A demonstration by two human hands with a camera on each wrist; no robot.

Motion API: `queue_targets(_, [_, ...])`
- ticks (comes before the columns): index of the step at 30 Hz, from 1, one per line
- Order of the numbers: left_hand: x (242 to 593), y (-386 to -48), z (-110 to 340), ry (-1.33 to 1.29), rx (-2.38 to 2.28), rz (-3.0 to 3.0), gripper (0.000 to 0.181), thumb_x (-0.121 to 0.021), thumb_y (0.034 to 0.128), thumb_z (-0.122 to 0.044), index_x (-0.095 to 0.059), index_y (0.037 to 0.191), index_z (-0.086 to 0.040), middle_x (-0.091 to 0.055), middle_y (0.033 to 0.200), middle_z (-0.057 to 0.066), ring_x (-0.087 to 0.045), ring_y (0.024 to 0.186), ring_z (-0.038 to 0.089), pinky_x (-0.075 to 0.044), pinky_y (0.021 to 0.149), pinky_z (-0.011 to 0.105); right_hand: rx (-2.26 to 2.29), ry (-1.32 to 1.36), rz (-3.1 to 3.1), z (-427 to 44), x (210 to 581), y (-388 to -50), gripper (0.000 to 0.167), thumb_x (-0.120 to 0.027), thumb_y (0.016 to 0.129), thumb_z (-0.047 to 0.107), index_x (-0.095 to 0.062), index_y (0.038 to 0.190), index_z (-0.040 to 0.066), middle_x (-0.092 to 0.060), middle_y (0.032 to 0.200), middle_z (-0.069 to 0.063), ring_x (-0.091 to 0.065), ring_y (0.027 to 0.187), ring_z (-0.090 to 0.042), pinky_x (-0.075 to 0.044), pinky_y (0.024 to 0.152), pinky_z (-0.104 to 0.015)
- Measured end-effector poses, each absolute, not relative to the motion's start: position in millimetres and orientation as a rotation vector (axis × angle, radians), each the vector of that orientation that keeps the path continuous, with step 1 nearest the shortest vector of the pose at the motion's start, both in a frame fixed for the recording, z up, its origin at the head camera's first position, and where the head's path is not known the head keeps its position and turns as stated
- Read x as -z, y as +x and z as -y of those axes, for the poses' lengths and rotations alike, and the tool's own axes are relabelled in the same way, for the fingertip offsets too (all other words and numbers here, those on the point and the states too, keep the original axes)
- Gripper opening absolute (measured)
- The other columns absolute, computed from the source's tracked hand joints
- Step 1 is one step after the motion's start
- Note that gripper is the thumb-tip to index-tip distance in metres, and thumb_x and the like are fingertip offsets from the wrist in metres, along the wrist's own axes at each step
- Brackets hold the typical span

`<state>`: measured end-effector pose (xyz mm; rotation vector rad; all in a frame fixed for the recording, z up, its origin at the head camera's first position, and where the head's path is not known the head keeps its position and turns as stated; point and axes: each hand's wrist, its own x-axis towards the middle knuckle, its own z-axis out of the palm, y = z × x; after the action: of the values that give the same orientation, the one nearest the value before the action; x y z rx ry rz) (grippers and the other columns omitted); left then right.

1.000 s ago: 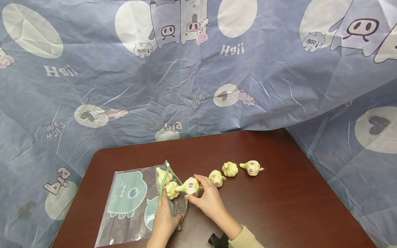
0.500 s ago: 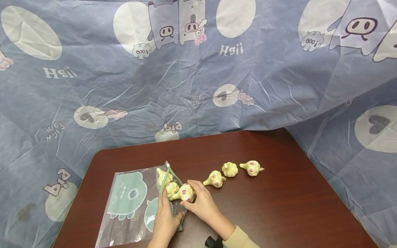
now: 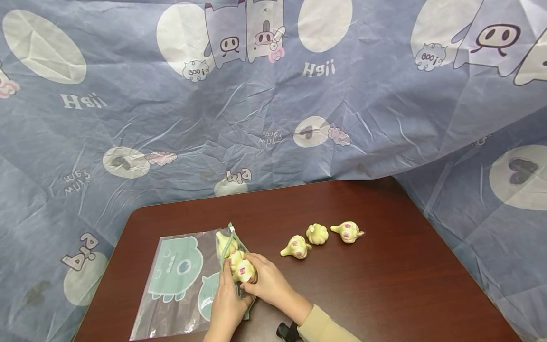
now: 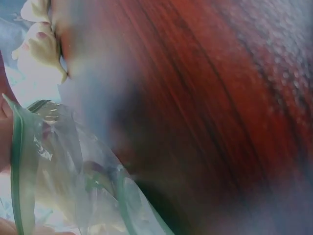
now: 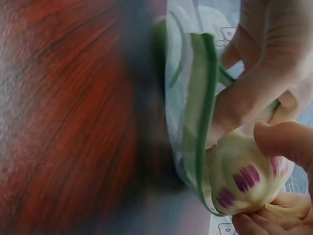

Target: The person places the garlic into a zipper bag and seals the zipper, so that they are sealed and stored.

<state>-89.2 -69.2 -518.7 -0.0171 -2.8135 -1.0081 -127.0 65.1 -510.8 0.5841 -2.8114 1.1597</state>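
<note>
Pinching a garlic bulb (image 3: 246, 271) between thumb and fingers, a person's right hand (image 3: 269, 283) holds it at the mouth of a clear plastic bag (image 3: 164, 316), while the left hand (image 3: 228, 300) grips the bag there, fingers by one green edge (image 5: 205, 122) and thumb toward the other. An upper bulb (image 3: 224, 243) and a middle bulb (image 3: 235, 259) lie inside, the held one apparently crowding against its neighbor. The likeliest trouble is a snag: the limp mouth could fold inward and catch the bulb's wide base, or a push could nudge the upper bulb out past the lip. Should the left hand slacken, the opening would probably sag shut; a smooth bulb let go too soon could roll onto the table.

Underneath, a dark reddish-brown table (image 3: 384, 294) shows wood grain and a soft shine. Away from the bag, a near bulb (image 3: 296, 247), a pale bulb (image 3: 317, 234) and a far bulb (image 3: 347, 232) rest in a loose row. A black object (image 3: 287, 332) sits beside the tan sleeve (image 3: 325, 327). Behind, a creased blue cloth (image 3: 265, 104) printed with cartoon pigs hides the room.
</note>
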Motion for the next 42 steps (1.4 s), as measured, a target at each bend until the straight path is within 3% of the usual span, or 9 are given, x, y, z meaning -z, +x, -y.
queue_targets(7, [513.8, -89.0, 67.2, -0.038, 1.035, 2.842, 0.116, -0.090, 0.0587, -0.003, -0.021, 0.151, 0.005, -0.037, 0.148, 0.034, -0.047, 0.128, 0.051, -0.048, 0.095, 0.060, -1.035, 0.673, 2.913, -57.5, 513.8, -133.7, 0.070, -0.080, 0.077, 0.020, -0.053, 0.139, 0.003, -0.057, 0.139, -0.008, -0.060, 0.123, -0.024, -0.052, 0.099, -0.036])
queue_targets(18, [513.9, -89.0, 70.9, -0.036, 1.077, 2.826, 0.114, -0.076, 0.0559, 0.012, -0.017, 0.153, 0.003, -0.030, 0.154, 0.031, -0.048, 0.129, 0.046, -0.048, 0.095, 0.057, -0.975, 0.671, 2.898, -40.6, 524.3, -142.8, 0.066, -0.079, 0.078, 0.024, -0.055, 0.135, 0.002, -0.059, 0.135, -0.009, -0.062, 0.119, -0.024, -0.053, 0.097, -0.034])
queue_targets(25, [513.4, -87.6, 69.5, -0.043, 1.069, 2.814, 0.105, -0.072, 0.0612, 0.012, -0.024, 0.154, -0.003, -0.031, 0.154, 0.031, -0.026, 0.142, 0.053, -0.037, 0.105, 0.066, -1.026, 0.626, 2.904, -39.2, 527.4, -144.2, 0.064, -0.079, 0.080, 0.026, -0.056, 0.134, 0.003, -0.059, 0.134, -0.009, -0.063, 0.117, -0.025, -0.054, 0.094, -0.036])
queue_targets(33, [518.4, -85.0, 68.8, -0.054, 0.973, 2.623, 0.089, -0.075, 0.0627, 0.012, -0.044, 0.145, -0.004, -0.043, 0.144, 0.032, -0.052, 0.123, 0.050, -0.051, 0.085, 0.062, -1.104, 0.571, 2.923, -40.9, 529.7, -142.9, 0.066, -0.081, 0.078, 0.026, -0.056, 0.135, 0.005, -0.059, 0.133, -0.007, -0.063, 0.115, -0.024, -0.055, 0.091, -0.037])
queue_targets(37, [519.6, -85.3, 68.4, -0.027, 0.939, 2.584, 0.085, -0.073, 0.0643, 0.010, -0.044, 0.143, -0.003, -0.049, 0.134, 0.031, -0.053, 0.118, 0.050, -0.050, 0.086, 0.063, -1.115, 0.580, 2.911, -41.5, 530.8, -143.0, 0.066, -0.083, 0.079, 0.025, -0.056, 0.136, 0.006, -0.060, 0.133, -0.007, -0.063, 0.114, -0.023, -0.055, 0.089, -0.035])
queue_targets(42, [517.3, -88.5, 70.6, 0.025, 0.919, 2.513, 0.066, -0.066, 0.0696, 0.009, -0.053, 0.133, 0.000, -0.057, 0.123, 0.027, -0.055, 0.111, 0.045, -0.051, 0.082, 0.060, -1.095, 0.593, 2.884, -42.8, 532.6, -142.4, 0.066, -0.083, 0.079, 0.025, -0.056, 0.136, 0.005, -0.060, 0.132, -0.008, -0.063, 0.116, -0.024, -0.055, 0.092, -0.036])
